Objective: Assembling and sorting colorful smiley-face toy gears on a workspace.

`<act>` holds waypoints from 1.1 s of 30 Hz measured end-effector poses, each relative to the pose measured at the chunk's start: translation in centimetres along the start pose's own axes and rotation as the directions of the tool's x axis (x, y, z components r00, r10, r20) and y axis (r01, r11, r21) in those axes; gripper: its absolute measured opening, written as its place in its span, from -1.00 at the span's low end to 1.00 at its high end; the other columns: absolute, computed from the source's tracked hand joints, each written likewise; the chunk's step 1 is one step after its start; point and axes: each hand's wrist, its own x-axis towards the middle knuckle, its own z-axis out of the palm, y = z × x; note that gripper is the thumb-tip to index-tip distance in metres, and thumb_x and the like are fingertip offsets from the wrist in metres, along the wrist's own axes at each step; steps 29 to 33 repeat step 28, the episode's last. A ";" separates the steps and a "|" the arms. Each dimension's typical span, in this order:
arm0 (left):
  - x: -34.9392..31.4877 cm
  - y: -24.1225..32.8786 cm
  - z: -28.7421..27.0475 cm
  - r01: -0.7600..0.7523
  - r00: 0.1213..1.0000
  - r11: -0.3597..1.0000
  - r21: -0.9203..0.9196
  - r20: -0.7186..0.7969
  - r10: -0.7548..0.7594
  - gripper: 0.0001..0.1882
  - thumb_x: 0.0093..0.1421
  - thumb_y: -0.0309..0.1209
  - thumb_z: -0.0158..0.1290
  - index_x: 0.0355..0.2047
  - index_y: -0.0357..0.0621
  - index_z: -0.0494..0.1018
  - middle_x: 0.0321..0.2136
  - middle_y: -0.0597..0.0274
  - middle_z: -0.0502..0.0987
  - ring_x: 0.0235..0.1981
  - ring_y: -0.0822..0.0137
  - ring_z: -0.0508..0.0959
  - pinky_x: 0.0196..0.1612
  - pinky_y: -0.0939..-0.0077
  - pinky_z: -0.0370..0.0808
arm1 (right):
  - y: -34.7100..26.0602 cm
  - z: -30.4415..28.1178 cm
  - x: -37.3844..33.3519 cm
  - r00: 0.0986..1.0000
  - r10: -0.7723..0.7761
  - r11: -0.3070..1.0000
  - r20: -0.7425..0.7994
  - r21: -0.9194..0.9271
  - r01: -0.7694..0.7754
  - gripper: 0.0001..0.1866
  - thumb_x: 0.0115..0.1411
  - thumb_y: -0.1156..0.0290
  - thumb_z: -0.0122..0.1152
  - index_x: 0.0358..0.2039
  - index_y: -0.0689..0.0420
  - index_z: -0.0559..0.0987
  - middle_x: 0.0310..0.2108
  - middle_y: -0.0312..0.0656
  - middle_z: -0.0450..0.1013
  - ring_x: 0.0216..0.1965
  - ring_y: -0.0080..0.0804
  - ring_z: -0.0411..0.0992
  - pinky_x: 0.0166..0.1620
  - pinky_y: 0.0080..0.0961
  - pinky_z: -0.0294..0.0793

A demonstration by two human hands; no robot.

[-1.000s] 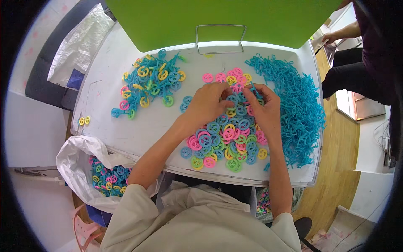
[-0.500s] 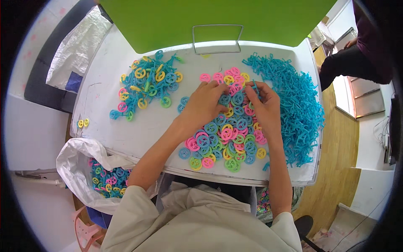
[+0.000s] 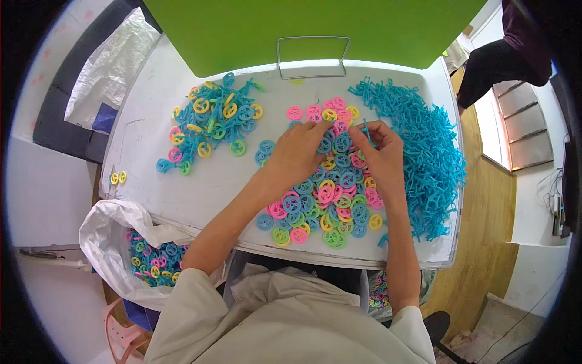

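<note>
My right hand (image 3: 383, 151) pinches a small teal plastic piece (image 3: 365, 127) upright between thumb and fingers, at the right edge of a heap of small plastic wheels (image 3: 327, 194) in pink, yellow, green and blue. My left hand (image 3: 298, 151) is on the heap's left side, its fingers curled in among the wheels near a blue wheel (image 3: 325, 145). What its fingertips hold is hidden. To the right lies a big pile of loose teal plastic pieces (image 3: 430, 158). A smaller pile of teal pieces with wheels on them (image 3: 212, 115) lies at the far left of the white table.
Two yellow wheels (image 3: 118, 178) lie by the table's left edge. A white sack (image 3: 100, 227) of teal pieces and wheels stands below it. A green panel (image 3: 242, 36) with a wire bracket (image 3: 312, 77) bounds the far side. Another person's leg (image 3: 494, 70) shows at right.
My hands stay over the wheel heap, the right fingers shifting slightly around the teal piece. The person at right has moved a leg. The view has shifted a little.
</note>
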 end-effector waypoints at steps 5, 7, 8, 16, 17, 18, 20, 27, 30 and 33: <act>0.3 -0.2 -0.9 0.059 0.998 0.990 -0.129 -0.023 -0.063 -0.38 -0.03 -0.56 0.15 0.10 -0.08 0.30 -0.20 -0.05 0.48 -0.29 0.06 0.51 -0.20 0.26 0.48 | 0.2 -0.1 0.1 0.999 -0.046 0.999 -0.026 0.007 0.046 -0.83 0.11 0.42 0.30 -0.34 0.22 0.55 -0.43 -0.36 0.46 -0.40 -0.73 0.35 -0.34 -0.74 0.33; 0.3 -0.1 -1.2 0.084 0.995 0.990 -0.112 -0.052 -0.090 -0.36 -0.01 -0.62 0.07 0.14 -0.03 0.27 -0.20 -0.04 0.47 -0.31 0.11 0.54 -0.23 0.36 0.50 | 0.2 -0.1 0.1 0.997 -0.063 0.998 -0.037 0.001 0.063 -0.83 0.11 0.42 0.30 -0.34 0.22 0.55 -0.44 -0.36 0.46 -0.40 -0.73 0.35 -0.34 -0.74 0.32; 0.3 -0.1 -1.0 0.083 0.995 0.990 -0.112 -0.052 -0.090 -0.36 -0.01 -0.62 0.07 0.14 -0.03 0.27 -0.20 -0.04 0.47 -0.31 0.11 0.54 -0.23 0.36 0.50 | 0.2 -0.1 0.1 0.997 -0.066 0.998 -0.043 -0.015 0.066 -0.83 0.11 0.42 0.31 -0.34 0.23 0.55 -0.45 -0.36 0.45 -0.42 -0.73 0.34 -0.36 -0.74 0.32; 1.5 0.4 -2.2 0.100 0.993 0.828 -0.551 0.003 -0.118 -0.58 0.14 -0.62 -0.04 0.04 -0.15 0.42 -0.15 0.08 0.51 -0.18 0.36 0.54 -0.13 0.52 0.51 | -0.2 -0.1 -0.2 1.000 -0.007 1.000 -0.012 -0.023 0.007 -0.80 0.11 0.40 0.30 -0.32 0.26 0.56 -0.49 -0.32 0.49 -0.47 -0.70 0.42 -0.44 -0.77 0.37; 1.5 0.6 -2.1 0.100 0.993 0.828 -0.551 0.003 -0.118 -0.58 0.14 -0.62 -0.04 0.04 -0.15 0.42 -0.15 0.08 0.51 -0.18 0.36 0.54 -0.13 0.52 0.51 | -0.4 0.0 -0.3 1.000 0.019 0.999 -0.001 -0.037 -0.019 -0.79 0.11 0.39 0.30 -0.32 0.27 0.56 -0.49 -0.30 0.50 -0.46 -0.69 0.43 -0.42 -0.77 0.38; 1.6 0.9 -2.0 0.129 0.983 0.703 -0.699 -0.003 -0.184 -0.68 0.13 -0.61 -0.01 -0.07 -0.20 0.48 -0.24 0.07 0.55 -0.23 0.35 0.56 -0.16 0.50 0.52 | -0.5 0.0 -0.4 0.999 0.044 0.998 0.010 -0.051 -0.044 -0.78 0.11 0.39 0.30 -0.31 0.27 0.56 -0.49 -0.29 0.51 -0.45 -0.67 0.45 -0.40 -0.76 0.40; 1.6 1.0 -1.8 0.143 0.969 0.551 -0.822 0.003 -0.247 -0.76 0.12 -0.59 0.01 -0.19 -0.25 0.54 -0.32 0.06 0.59 -0.28 0.33 0.59 -0.19 0.47 0.53 | -0.6 0.2 -0.5 0.999 0.043 0.999 0.014 -0.028 -0.043 -0.78 0.12 0.38 0.30 -0.32 0.27 0.56 -0.49 -0.29 0.51 -0.45 -0.67 0.44 -0.40 -0.76 0.40; 1.6 1.2 -1.7 0.153 0.971 0.710 -0.688 -0.029 -0.238 -0.75 0.14 -0.54 0.04 -0.15 -0.25 0.54 -0.33 0.08 0.60 -0.27 0.33 0.59 -0.18 0.50 0.53 | 0.0 0.0 -0.4 0.998 0.038 0.996 0.042 0.083 -0.041 -0.78 0.13 0.36 0.28 -0.32 0.27 0.55 -0.48 -0.27 0.51 -0.44 -0.67 0.43 -0.39 -0.74 0.40; 1.5 1.4 -1.8 0.185 0.966 0.713 -0.676 -0.008 -0.258 -0.75 0.13 -0.53 0.05 -0.16 -0.20 0.55 -0.32 0.09 0.60 -0.26 0.30 0.59 -0.14 0.49 0.53 | -0.2 0.0 -0.4 0.997 0.060 0.995 0.039 0.074 -0.063 -0.77 0.14 0.36 0.28 -0.31 0.27 0.55 -0.48 -0.26 0.51 -0.44 -0.66 0.43 -0.39 -0.76 0.39; 1.5 1.4 -1.8 0.185 0.966 0.713 -0.676 -0.008 -0.258 -0.75 0.13 -0.53 0.05 -0.16 -0.20 0.55 -0.32 0.09 0.60 -0.26 0.30 0.59 -0.14 0.49 0.53 | -0.2 0.0 -0.4 0.997 0.060 0.995 0.039 0.074 -0.063 -0.77 0.14 0.36 0.28 -0.31 0.27 0.55 -0.48 -0.26 0.51 -0.44 -0.66 0.43 -0.39 -0.76 0.39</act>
